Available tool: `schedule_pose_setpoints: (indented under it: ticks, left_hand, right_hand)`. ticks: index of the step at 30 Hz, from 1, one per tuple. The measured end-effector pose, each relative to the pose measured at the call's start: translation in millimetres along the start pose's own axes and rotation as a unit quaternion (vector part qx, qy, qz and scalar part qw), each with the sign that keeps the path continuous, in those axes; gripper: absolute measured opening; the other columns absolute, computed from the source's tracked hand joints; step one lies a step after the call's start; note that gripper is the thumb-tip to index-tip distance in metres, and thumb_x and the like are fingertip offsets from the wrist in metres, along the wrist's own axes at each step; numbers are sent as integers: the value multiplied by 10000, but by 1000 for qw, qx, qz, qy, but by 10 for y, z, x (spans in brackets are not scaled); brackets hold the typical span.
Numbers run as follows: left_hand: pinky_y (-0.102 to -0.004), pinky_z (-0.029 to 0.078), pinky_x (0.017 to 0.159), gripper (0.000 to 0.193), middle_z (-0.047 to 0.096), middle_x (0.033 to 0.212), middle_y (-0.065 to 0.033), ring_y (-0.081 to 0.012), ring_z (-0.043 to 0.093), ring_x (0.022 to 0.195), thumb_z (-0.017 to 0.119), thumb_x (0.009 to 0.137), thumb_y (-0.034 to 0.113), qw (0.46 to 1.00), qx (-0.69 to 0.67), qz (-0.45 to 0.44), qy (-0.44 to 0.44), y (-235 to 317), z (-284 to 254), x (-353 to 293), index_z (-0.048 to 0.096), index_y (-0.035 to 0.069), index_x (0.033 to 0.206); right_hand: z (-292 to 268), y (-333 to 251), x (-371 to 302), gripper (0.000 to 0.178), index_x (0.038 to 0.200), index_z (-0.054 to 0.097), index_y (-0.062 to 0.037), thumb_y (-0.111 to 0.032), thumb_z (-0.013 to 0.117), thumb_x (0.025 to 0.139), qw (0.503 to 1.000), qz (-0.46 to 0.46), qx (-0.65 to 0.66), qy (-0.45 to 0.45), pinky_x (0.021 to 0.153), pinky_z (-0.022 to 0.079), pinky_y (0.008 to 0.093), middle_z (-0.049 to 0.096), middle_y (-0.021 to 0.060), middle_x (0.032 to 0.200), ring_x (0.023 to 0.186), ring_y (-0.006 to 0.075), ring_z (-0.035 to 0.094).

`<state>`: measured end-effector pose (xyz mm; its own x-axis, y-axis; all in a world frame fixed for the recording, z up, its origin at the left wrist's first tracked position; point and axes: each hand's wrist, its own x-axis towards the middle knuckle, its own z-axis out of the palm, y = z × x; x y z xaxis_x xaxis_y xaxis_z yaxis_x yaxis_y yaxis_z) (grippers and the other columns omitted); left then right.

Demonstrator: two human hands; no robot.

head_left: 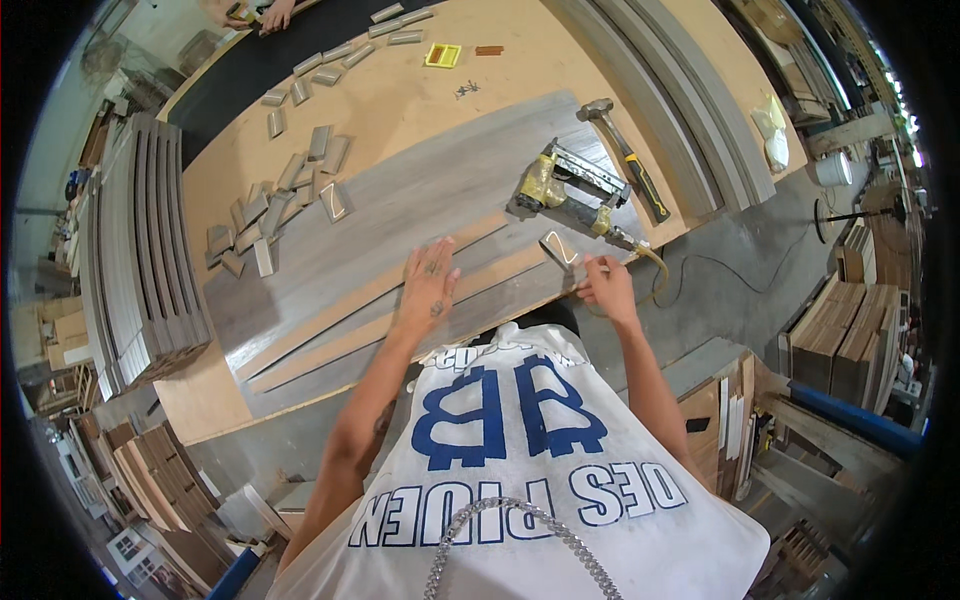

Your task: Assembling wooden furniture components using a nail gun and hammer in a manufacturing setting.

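Note:
My left hand (428, 285) lies flat, fingers stretched out, across two long narrow wood strips (345, 318) with tan faces and dark edges. The strips rest at a slight angle to each other on a grey wood-grain panel (400, 190). To the right, my right hand (608, 287) has its fingers closed at the lower corner of a small grey block (557, 250) with a pale glue squiggle on it. A nail gun (575, 187) with yellowish tape and an air hose lies just beyond this block. Beside the gun rests a hammer (628, 160) with a black-and-yellow handle.
Several loose small blocks (290, 185) are scattered at the left; one (335, 202) bears a glue squiggle. A yellow tray (442, 56) sits farther back. Stacked long boards stand left (140, 250) and right (665, 90). Another person's hands (275, 15) show at the far edge.

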<state>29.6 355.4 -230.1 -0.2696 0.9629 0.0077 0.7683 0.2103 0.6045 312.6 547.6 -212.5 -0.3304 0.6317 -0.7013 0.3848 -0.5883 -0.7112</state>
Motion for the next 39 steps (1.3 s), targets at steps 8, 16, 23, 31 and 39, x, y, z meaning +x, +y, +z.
schedule_pose_setpoints:
  ticks: [8, 16, 23, 31, 39]
  left_hand:
    - [-464, 356, 1059, 539, 519, 1308, -211, -365, 480, 1233, 647, 918, 320, 991, 84, 27, -97, 511, 181, 183, 507, -33, 1301]
    - [-467, 465, 936, 547, 512, 1238, -193, -389, 546, 1106, 629, 931, 354, 995, -6, 45, -92, 402, -6, -59, 480, -4, 1317]
    - [-436, 500, 896, 518, 527, 1216, -131, -352, 572, 1086, 676, 895, 374, 991, 16, -44, -128, 310, -18, -168, 532, 95, 1307]
    - [-433, 474, 946, 500, 554, 1214, -126, -341, 526, 1131, 724, 836, 309, 997, 39, 20, -57, 269, 133, -122, 582, 63, 1248]
    - [-448, 443, 959, 484, 602, 1188, -132, -335, 524, 1123, 750, 797, 267, 998, 32, 34, -34, 299, 166, -66, 622, 23, 1195]
  right_hand:
    - [209, 118, 56, 464, 1179, 636, -88, -299, 779, 791, 818, -298, -463, 165, 828, 522, 429, 594, 133, 1105, 1010, 348, 620]
    - [187, 72, 155, 433, 1176, 622, -74, -203, 755, 785, 809, -355, -467, 34, 853, 515, 431, 593, 128, 1090, 1043, 343, 599]
    - [542, -194, 154, 429, 1184, 606, -43, -115, 704, 773, 762, -419, -473, -142, 894, 500, 431, 593, 131, 1091, 1082, 338, 579]
    - [647, -222, 228, 497, 1260, 567, -36, -121, 689, 786, 756, -387, -492, -189, 940, 476, 428, 586, 150, 1159, 1121, 356, 563]
    - [652, -250, 299, 477, 1235, 570, -3, -43, 684, 773, 765, -366, -484, -215, 948, 471, 448, 577, 190, 1154, 1116, 391, 565]
